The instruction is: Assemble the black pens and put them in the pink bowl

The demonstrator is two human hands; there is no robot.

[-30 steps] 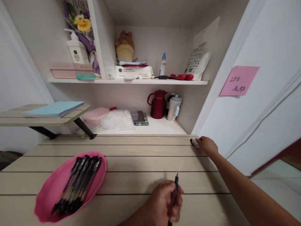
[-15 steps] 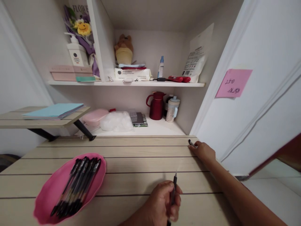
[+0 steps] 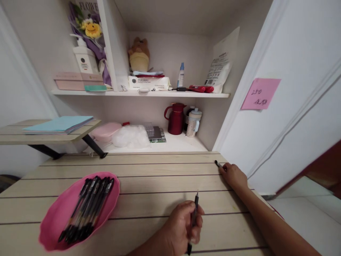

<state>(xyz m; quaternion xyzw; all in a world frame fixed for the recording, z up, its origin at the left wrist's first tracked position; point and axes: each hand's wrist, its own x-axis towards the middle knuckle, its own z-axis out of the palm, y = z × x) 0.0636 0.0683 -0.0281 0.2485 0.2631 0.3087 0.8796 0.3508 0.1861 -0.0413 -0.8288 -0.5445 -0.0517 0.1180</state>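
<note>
My left hand (image 3: pixel 183 224) is closed around a black pen (image 3: pixel 195 213) at the front of the table. This pen stands steeply, its bare metal tip pointing up and its black end showing below my fingers. Far to the right, near the table's back corner, my right hand (image 3: pixel 234 176) pinches a slim black-ended piece (image 3: pixel 218 164) close to the tabletop. Part of that piece is hidden by my fingers, so whether it is a whole pen or only a cap is unclear. Several black pens (image 3: pixel 89 208) lie together in a pink scalloped tray (image 3: pixel 52 227) at the left.
Under both hands is a wood-plank table (image 3: pixel 149 185). A small raised shelf (image 3: pixel 85 133) carries blue paper (image 3: pixel 60 124) at the left. Behind, cupboard shelves hold a red jug (image 3: pixel 176 119), a cup (image 3: pixel 193 122) and a cotton-like white bundle (image 3: pixel 130 137). A wall bounds the right side.
My right hand has drawn slightly right and nearer, and more of the black-ended piece shows. My left hand keeps its hold on the pen. The whole view has shifted a little.
</note>
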